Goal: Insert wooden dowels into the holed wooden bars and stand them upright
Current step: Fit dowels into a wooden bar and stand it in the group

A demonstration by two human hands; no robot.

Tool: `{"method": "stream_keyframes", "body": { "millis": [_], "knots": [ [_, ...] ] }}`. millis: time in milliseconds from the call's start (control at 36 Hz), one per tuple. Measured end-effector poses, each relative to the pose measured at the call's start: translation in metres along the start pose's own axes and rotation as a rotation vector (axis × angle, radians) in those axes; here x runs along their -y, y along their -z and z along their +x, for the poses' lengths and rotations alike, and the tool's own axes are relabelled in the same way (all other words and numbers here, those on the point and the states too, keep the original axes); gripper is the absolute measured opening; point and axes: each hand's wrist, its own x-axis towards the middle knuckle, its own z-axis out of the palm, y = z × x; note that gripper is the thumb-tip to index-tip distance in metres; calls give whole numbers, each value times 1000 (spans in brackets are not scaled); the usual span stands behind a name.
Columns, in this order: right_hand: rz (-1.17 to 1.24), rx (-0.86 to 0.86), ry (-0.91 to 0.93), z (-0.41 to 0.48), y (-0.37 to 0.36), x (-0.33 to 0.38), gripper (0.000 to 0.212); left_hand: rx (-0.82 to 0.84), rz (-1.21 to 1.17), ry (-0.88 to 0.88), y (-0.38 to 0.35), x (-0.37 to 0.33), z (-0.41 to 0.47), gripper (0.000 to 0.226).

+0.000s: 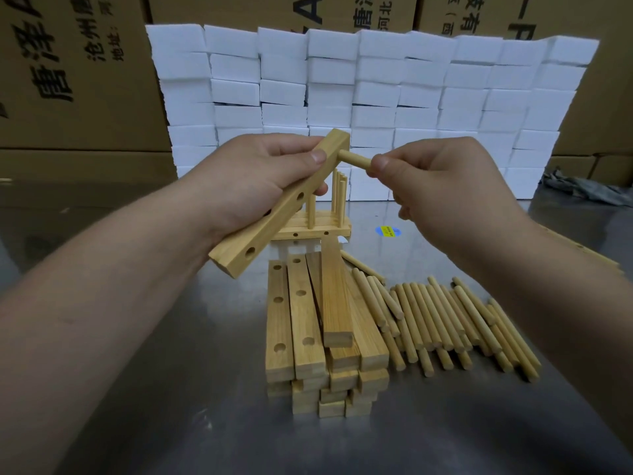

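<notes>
Left hand: curled round a holed bar, held tilted above the bar stack.
Right hand: dowel pinched, tip set against the bar's top end; hole hidden.
Loose dowels: laid right of the stack.
Finished bars: behind the stack, partly hidden.

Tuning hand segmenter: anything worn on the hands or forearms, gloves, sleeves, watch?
The left hand and right hand are bare, no gloves or rings visible. The left forearm and right forearm are bare to the frame edge: no sleeves, watch or bands.
</notes>
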Motion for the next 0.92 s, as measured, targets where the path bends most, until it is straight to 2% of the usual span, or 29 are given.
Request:
{"method": "stream_keyframes", "body": {
  "millis": [167,389,639,778,833,917],
  "knots": [
    [176,55,-193,1,-1,-1,26,27,9,1,1,1,0,16],
    [243,10,-241,7,3,1,26,121,-83,-13,0,-4,-2,24],
    [416,-117,-273,19,16,-4,22,36,66,51,-3,0,4,22],
    [638,-134,-382,28,18,-20,36,-123,-6,123,-5,5,9,25],
    [493,-96,-415,30,13,-31,33,-178,-88,175,-3,5,11,24],
    [-99,153,-330,24,-2,-55,22,-194,-176,226,-1,5,11,26]
  ]
}}
